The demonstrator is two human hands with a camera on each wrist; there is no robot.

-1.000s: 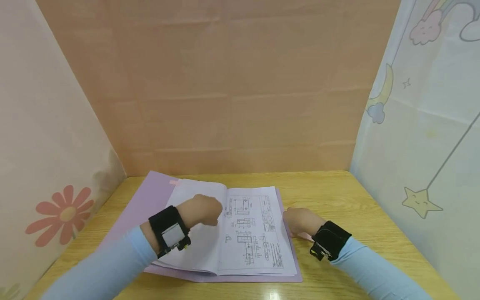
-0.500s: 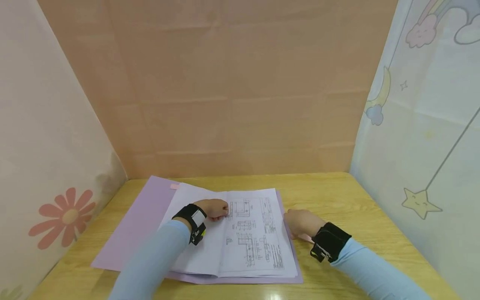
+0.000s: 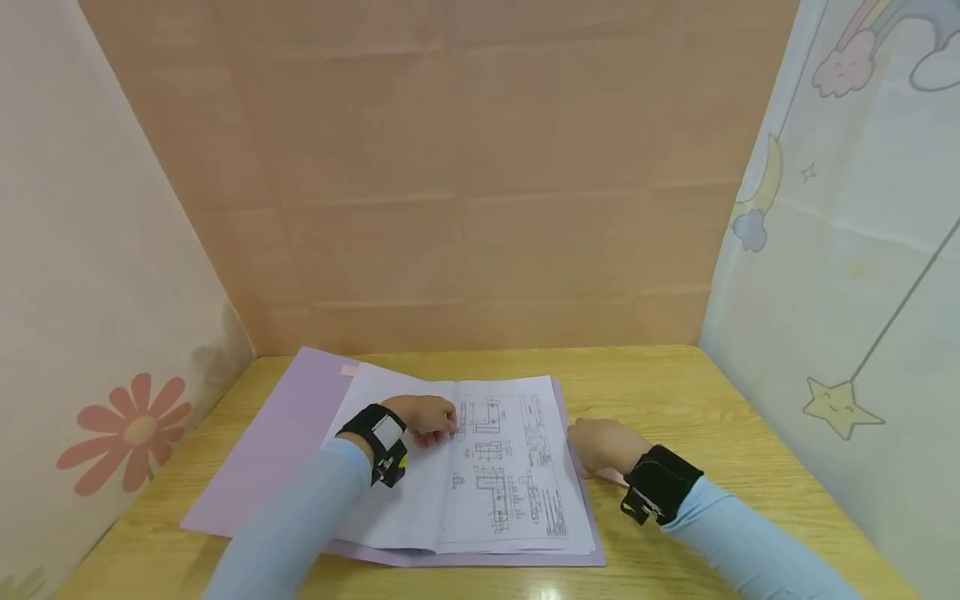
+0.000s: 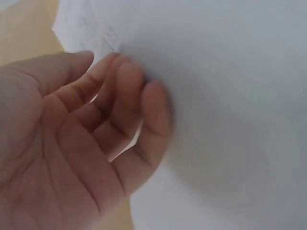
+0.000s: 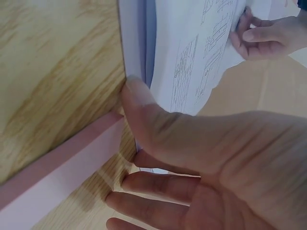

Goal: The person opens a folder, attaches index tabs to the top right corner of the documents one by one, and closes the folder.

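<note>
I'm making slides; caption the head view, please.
Left hand by the fold, right hand at the edge of an open purple folder, technical drawing between.

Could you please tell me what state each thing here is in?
Light purple paper folder: open on the yellow wood-grain table.
White paper pages: spread open, printed drawings on the right one.
Flat pink strip: slants beside the folder's right edge; attachment unclear.
Bare left hand: fingers curled, touching the pages near their middle.
Bare right hand: fingers loosely extended, thumb against the folder's right edge.
Black wrist straps: wrapped around both wrists.

R hand (image 5: 216, 158) at folder (image 5: 132, 38) edge, pink strip (image 5: 62, 172)
</note>
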